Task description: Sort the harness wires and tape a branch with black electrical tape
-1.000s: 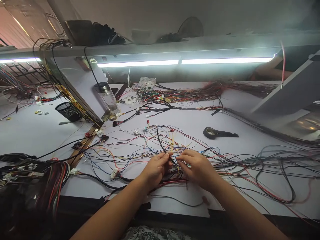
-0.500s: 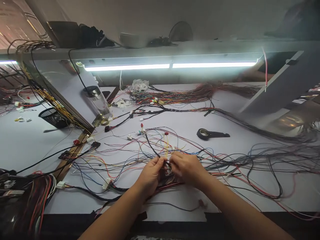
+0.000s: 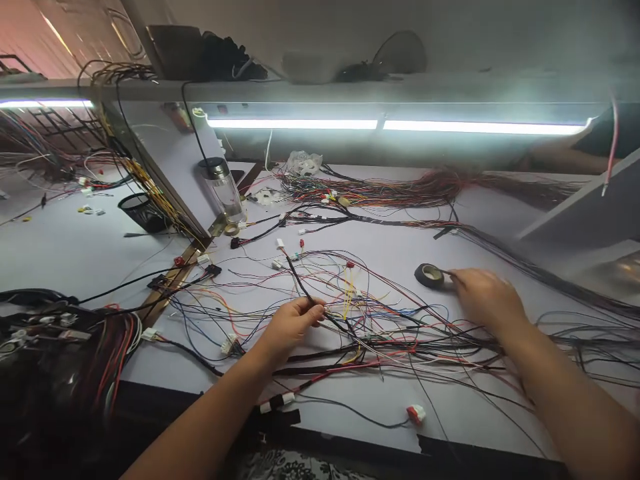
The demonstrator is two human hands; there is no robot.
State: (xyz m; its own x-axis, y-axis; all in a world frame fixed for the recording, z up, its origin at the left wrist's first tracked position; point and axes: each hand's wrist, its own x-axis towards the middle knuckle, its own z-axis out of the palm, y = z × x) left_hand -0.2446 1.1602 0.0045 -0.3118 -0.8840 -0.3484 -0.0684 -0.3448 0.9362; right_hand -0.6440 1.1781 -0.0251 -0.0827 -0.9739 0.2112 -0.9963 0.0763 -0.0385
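My left hand (image 3: 294, 323) is closed on a black-taped wire branch (image 3: 300, 283) at the middle of the table. A white connector (image 3: 280, 244) tips that branch, which slants up and left out of my fingers. To the right, my right hand (image 3: 487, 297) pinches the loose end of a roll of black tape (image 3: 429, 275); the roll lies on the white tabletop. Yellow wires (image 3: 349, 293) with a red connector (image 3: 350, 265) rise just right of my left hand. Loose wires (image 3: 400, 340) spread between and below both hands.
A thick wire bundle (image 3: 400, 190) runs along the back under the tube lights (image 3: 295, 124). A glass bottle (image 3: 225, 190) stands by the left partition (image 3: 170, 160). A red-and-white connector (image 3: 415, 414) lies near the front edge. A mesh basket (image 3: 143, 212) is beyond the partition.
My right hand has left the wires beside my left hand and moved right to the tape's end. My left hand still holds the branch. The view has shifted.
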